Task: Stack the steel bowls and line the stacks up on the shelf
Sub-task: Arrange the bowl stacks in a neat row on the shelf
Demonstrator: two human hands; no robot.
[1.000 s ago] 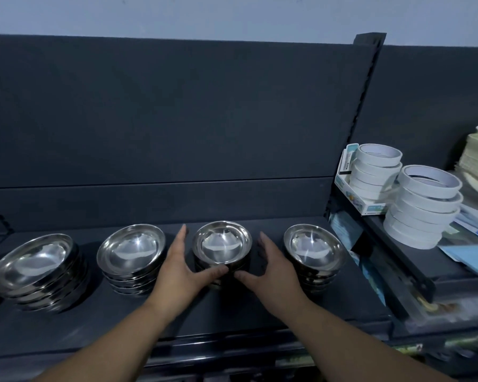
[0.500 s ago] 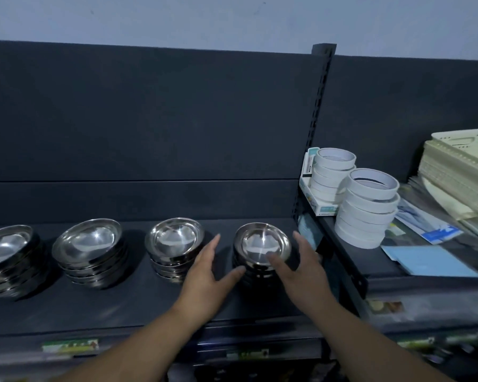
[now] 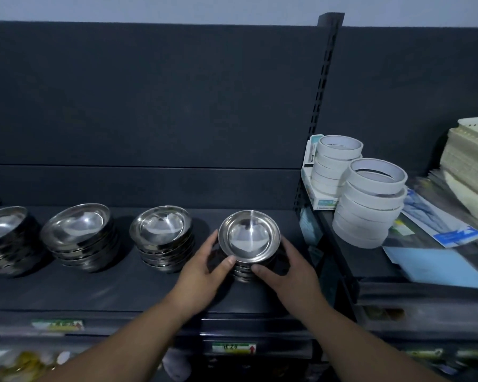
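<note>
Shelf (image 3: 122,288) of dark metal carries four stacks of steel bowls in one row. Beside it on the right, white tape rolls (image 3: 370,208) are piled. At the left stand three stacks (image 3: 80,238), apart. The rightmost stack (image 3: 249,238) is near the right end, grasped by the left hand (image 3: 202,268) and right hand (image 3: 287,268), thumbs at its front.

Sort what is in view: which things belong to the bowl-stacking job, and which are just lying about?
Job: rightmost bowl stack, gripped by left hand and right hand; three other bowl stacks; dark shelf under them.

Lying about, on the neighbouring shelf: front tape-roll pile; rear tape-roll pile; blue sheet; cream stack at far right.
</note>
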